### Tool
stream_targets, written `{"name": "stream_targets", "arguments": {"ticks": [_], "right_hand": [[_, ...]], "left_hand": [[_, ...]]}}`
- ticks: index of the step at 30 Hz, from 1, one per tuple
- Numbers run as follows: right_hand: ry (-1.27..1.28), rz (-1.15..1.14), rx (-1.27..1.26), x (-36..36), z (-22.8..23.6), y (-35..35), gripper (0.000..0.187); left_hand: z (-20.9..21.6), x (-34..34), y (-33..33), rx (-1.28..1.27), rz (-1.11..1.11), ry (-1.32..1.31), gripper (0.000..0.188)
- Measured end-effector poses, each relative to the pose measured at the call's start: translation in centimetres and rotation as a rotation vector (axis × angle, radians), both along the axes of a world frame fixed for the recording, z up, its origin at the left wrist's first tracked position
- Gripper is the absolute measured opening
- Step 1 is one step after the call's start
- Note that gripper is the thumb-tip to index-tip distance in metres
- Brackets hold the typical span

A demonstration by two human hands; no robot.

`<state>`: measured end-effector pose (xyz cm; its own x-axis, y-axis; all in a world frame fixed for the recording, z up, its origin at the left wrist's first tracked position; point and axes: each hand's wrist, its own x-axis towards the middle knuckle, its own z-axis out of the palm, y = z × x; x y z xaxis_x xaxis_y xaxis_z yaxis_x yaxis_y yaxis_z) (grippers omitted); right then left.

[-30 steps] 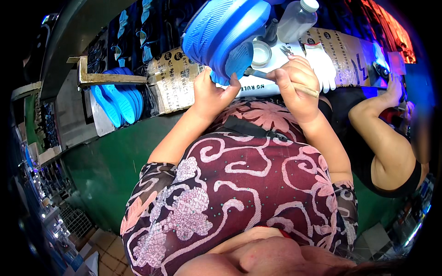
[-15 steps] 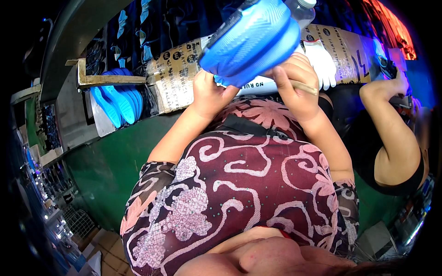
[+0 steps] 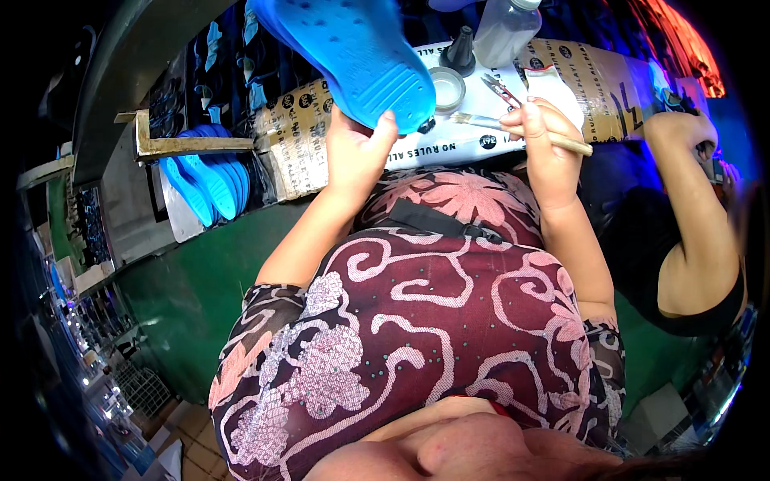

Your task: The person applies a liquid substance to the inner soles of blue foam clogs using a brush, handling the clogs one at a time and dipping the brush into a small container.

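Note:
A blue shoe sole is in my left hand, gripped at its near rounded end, with the thumb on its ridged face. It tilts away to the upper left, and its far end runs out of view. My right hand pinches a wooden-handled brush, bristles pointing left, just short of a small round dish. Beyond the brush lie thread snips with red on them. A black cone-shaped nozzle and a clear plastic bottle stand behind the dish.
Printed brown tape and white sheeting cover the work surface. A white glove lies right of the snips. Several blue soles stand at left beside a wooden bar. A co-worker's arm reaches in at right.
My left hand has turned the sole and moved it up and left, uncovering the dish, snips and nozzle. My right hand has come away rightward with the brush.

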<state>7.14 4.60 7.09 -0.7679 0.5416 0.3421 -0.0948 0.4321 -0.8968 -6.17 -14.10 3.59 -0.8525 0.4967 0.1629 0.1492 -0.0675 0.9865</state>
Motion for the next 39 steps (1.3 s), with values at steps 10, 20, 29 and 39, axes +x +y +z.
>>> {"name": "stream_targets", "arguments": {"ticks": [10,20,29,39], "right_hand": [[0.065,-0.115,-0.446,0.9,-3.2,1.8,0.036],[0.051,-0.151,-0.469,1.9,-5.2,3.1,0.034],[-0.011,-0.265,-0.413,5.0,-4.1,6.0,0.031],[0.08,-0.273,-0.544,7.9,-6.3,8.5,0.036]], "left_hand": [[-1.0,-0.6,-1.3,0.204,-0.082,-0.983,0.022],[1.8,-0.6,-1.9,0.278,-0.315,-0.989,0.024],[14.7,1.2,10.1,-0.038,-1.09,-0.392,0.062],[25.2,4.6,36.4,0.525,-0.791,-0.716,0.039]]}}
